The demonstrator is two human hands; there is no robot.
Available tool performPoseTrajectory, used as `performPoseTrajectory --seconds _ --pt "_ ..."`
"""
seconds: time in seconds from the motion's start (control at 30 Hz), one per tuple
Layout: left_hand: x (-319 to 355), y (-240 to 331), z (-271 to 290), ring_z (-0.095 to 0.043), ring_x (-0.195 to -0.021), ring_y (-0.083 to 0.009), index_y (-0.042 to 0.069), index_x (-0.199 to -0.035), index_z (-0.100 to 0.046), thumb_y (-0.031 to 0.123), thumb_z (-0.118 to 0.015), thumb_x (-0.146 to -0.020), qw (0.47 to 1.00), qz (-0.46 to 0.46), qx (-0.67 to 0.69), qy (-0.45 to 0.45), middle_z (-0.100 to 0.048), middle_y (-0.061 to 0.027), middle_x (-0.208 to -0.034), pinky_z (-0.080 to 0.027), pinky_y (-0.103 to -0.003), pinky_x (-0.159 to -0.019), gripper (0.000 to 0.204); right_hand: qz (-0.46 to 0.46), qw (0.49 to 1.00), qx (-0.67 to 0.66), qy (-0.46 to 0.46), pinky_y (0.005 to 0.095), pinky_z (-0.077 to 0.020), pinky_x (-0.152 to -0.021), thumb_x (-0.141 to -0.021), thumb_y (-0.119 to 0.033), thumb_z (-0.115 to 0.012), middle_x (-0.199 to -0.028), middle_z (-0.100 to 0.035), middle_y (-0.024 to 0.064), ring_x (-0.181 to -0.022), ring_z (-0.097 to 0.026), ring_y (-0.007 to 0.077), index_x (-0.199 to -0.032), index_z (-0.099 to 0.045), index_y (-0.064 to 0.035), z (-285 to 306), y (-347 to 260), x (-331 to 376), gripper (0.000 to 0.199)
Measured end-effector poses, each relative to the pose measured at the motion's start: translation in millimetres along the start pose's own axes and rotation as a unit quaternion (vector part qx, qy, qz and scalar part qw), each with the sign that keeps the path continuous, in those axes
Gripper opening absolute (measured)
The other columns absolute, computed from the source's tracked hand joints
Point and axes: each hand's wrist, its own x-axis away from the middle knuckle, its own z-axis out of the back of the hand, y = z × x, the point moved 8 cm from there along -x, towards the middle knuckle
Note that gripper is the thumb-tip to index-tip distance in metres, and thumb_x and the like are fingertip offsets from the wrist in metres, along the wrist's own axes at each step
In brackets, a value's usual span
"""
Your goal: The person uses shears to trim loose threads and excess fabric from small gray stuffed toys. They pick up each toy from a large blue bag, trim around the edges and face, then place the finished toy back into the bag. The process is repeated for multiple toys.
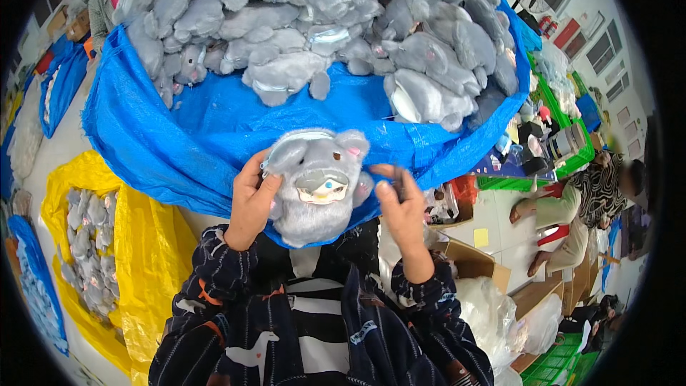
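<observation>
I hold a grey plush toy (318,182) with a pale face and pink-lined ears up in front of me. My left hand (250,204) grips its left side, fingers wrapped behind the head. My right hand (401,207) is at the toy's right ear, thumb and fingers pinched around a thin dark tool or thread. Behind the toy stands a big blue woven sack (193,136) heaped with several more grey plush toys (321,21).
A yellow sack (146,257) holding several grey plush toys stands at my left. Cardboard boxes (471,261) and clear plastic bags (493,318) lie at my right. A seated person (579,207) works at the right near green crates (572,161). Another person stands far back left.
</observation>
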Motion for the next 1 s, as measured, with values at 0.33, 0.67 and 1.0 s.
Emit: performPoseTrajectory --seconds 0.33,0.67,1.0 --pt "0 -19 3 -0.051 -0.110 -0.0195 0.001 -0.129 -0.040 0.018 -0.046 -0.094 0.961 0.090 0.260 0.037 -0.051 -0.0109 -0.123 -0.040 -0.032 -0.095 0.040 -0.076 0.993 -0.087 0.027 0.0193 -0.0334 -0.053 -0.083 -0.018 -0.067 -0.070 -0.050 -0.0042 -0.061 -0.040 0.0027 -0.089 -0.058 -0.0023 -39 16 -3 0.020" --pt "26 -66 -2 -0.050 -0.101 -0.0112 -0.001 -0.124 -0.044 0.016 -0.053 -0.092 0.982 0.155 0.100 0.041 -0.054 -0.0061 -0.115 -0.041 -0.026 -0.086 0.037 0.062 0.988 0.056 0.133 0.0185 -0.0329 -0.052 -0.082 -0.014 -0.066 -0.073 -0.051 -0.0018 -0.059 -0.040 0.0031 -0.102 -0.058 -0.0015 -33 16 -33 0.024" --pt "15 -70 21 -0.052 -0.089 -0.0077 0.001 -0.111 -0.056 0.019 -0.051 -0.094 0.983 0.075 -0.008 0.170 -0.059 -0.0023 -0.101 -0.043 -0.023 -0.077 0.025 -0.098 0.992 -0.073 0.045 0.0194 -0.0365 -0.046 -0.080 -0.017 -0.069 -0.073 -0.056 -0.0004 -0.057 -0.047 0.0043 -0.110 -0.057 -0.0015 -23 40 -19 0.036"
